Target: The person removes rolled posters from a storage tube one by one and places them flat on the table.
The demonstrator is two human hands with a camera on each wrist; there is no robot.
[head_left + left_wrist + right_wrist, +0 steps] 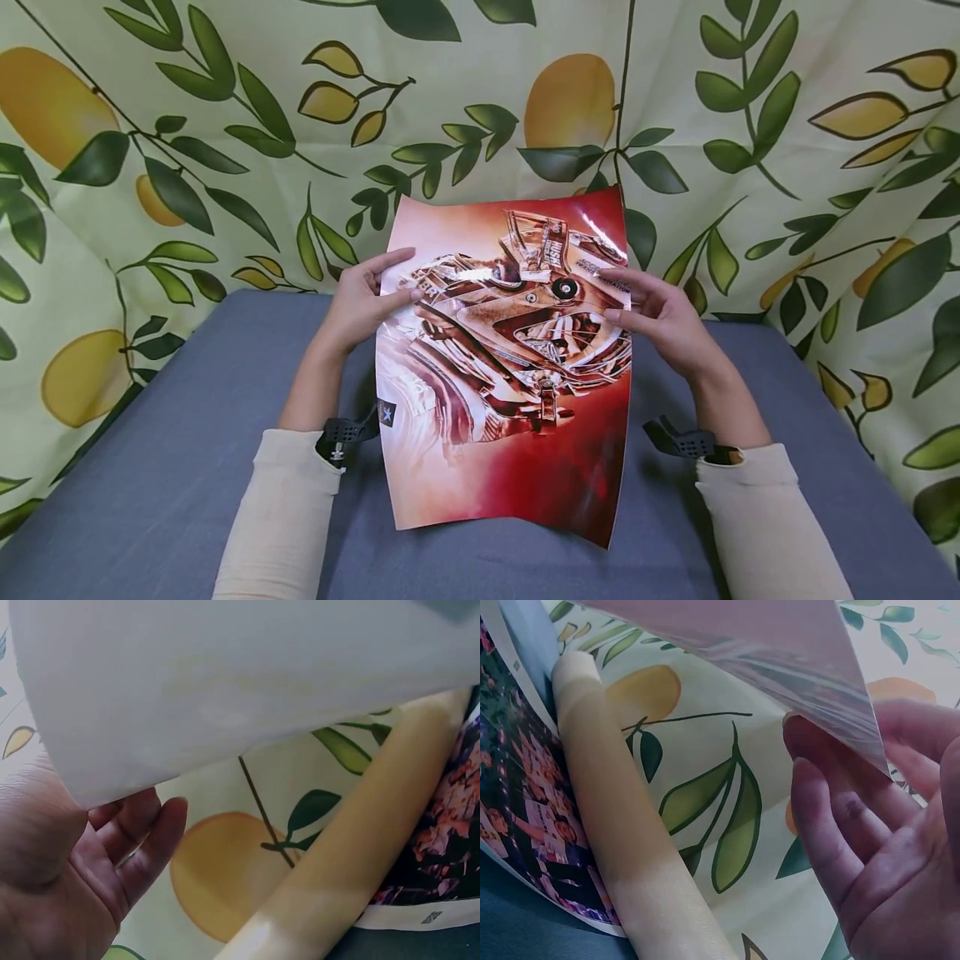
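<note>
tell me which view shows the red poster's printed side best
The head view: the red poster faces the camera, held by the left hand and right hand. The left wrist view shows only its pale back; the right wrist view shows one corner.

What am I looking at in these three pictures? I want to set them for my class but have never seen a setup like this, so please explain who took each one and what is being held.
No machine here: a person wears three cameras. The large picture comes from a camera on the head, looking down at both hands. The left hand and right hand each hold a side edge of a glossy red poster, lifted above a grey-blue surface. Behind hangs a cloth with lemons and leaves.

The two smaller pictures come from cameras strapped to the wrists. Each looks past its own hand at the poster's underside, with the fingers behind the sheet. Both also show a pale rolled sheet and another printed sheet lying beneath the poster.
</note>
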